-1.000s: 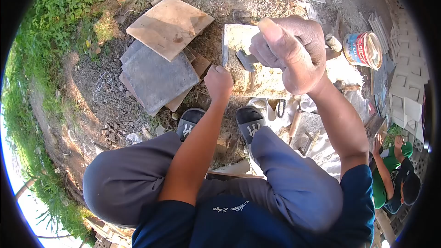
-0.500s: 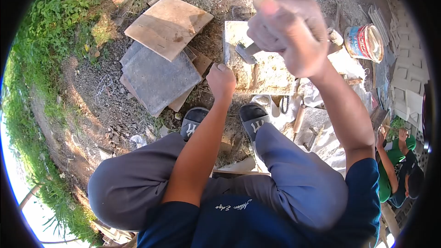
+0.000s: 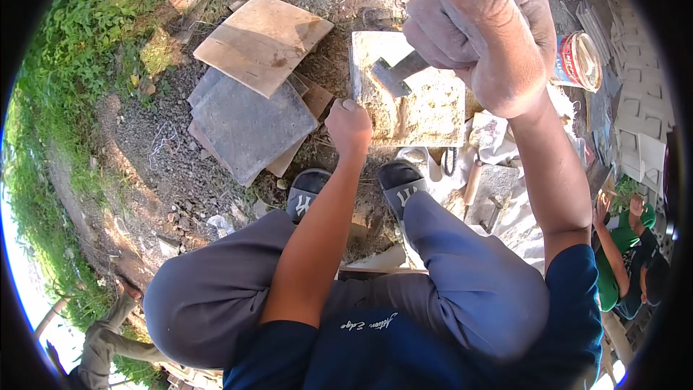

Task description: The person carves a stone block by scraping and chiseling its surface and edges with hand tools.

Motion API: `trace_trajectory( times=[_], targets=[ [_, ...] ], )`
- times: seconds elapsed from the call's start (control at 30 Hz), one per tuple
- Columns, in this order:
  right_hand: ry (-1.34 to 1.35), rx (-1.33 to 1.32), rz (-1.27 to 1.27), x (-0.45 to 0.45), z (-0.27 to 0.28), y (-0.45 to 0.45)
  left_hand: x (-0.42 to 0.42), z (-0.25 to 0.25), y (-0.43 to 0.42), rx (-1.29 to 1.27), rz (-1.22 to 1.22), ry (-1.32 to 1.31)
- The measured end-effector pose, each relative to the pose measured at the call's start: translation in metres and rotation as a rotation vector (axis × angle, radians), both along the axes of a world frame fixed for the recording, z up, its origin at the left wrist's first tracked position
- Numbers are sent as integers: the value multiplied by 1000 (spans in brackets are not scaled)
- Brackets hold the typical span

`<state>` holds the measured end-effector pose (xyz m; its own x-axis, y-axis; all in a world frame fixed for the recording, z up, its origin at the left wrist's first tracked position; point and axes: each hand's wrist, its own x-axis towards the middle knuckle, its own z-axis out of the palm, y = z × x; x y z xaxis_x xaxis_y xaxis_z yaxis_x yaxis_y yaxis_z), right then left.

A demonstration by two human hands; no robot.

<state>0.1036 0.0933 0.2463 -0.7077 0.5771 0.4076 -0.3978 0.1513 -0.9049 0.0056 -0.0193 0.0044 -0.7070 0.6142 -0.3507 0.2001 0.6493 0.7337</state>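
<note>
In front of my feet lies a pale, rough-faced square slab (image 3: 426, 119). My right hand (image 3: 498, 43) is raised above its right side, close to the camera, its fingers wrapped round the handle of a hammer. The grey metal hammer head (image 3: 390, 77) shows over the upper part of the slab. At the slab's left edge, my left hand (image 3: 349, 126) is closed in a fist; what it grips, if anything, is hidden.
Left of the slab are stacked a grey tile (image 3: 253, 123) and a tan tile (image 3: 263, 43). A paint bucket (image 3: 577, 61) stands at right. Near my right knee lies a wooden-handled tool (image 3: 473, 182). Other people appear at far right (image 3: 624, 253) and lower left (image 3: 108, 339).
My right hand has moved up and right, nearer the camera, and the hammer head has turned. The left hand stays at the slab's edge. Another person's legs now show at lower left.
</note>
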Motion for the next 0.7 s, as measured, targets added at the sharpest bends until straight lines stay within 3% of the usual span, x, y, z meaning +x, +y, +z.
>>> trace_trajectory(
  times=[0.17,0.23,0.3,0.4,0.57,0.7],
  targets=[
    [-9,348,-348,-9,-17,-11,0,-10,3,24,6,60],
    [-135,10,-205,3,8,-16,-1,-7,0,8,-33,72],
    [-46,-119,-168,7,4,-24,1,3,0,-17,3,1],
    [-154,48,-208,22,-17,-26,1,0,2,-29,25,5],
    [-44,-106,-209,37,-1,-36,1,-6,-5,-29,-4,11],
    [-114,47,-394,36,-25,-50,1,3,2,-40,5,-8]
  ],
)
